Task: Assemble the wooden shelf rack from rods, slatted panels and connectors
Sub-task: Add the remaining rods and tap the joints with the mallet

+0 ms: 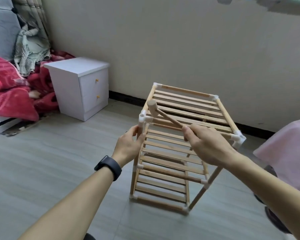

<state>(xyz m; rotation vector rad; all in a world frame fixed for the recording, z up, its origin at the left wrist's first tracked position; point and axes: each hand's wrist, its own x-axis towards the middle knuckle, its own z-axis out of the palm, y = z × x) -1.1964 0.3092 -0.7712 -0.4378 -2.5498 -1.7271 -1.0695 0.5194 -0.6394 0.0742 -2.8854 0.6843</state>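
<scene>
The wooden shelf rack [185,108] stands upright on the floor with three slatted tiers joined by rods and white connectors. My left hand [128,146] grips the near left upright rod just under the top corner connector [144,119]. My right hand [208,144] holds the handle of a small wooden mallet [153,108]. The mallet's head hovers just above and behind that near left corner connector. My right hand hides part of the top tier's front rod.
A white two-drawer bedside cabinet [80,87] stands to the left by the wall. A bed with red bedding [12,87] lies further left. A pink-covered object [287,153] sits at the right edge. Grey floor [59,161] spreads around the rack.
</scene>
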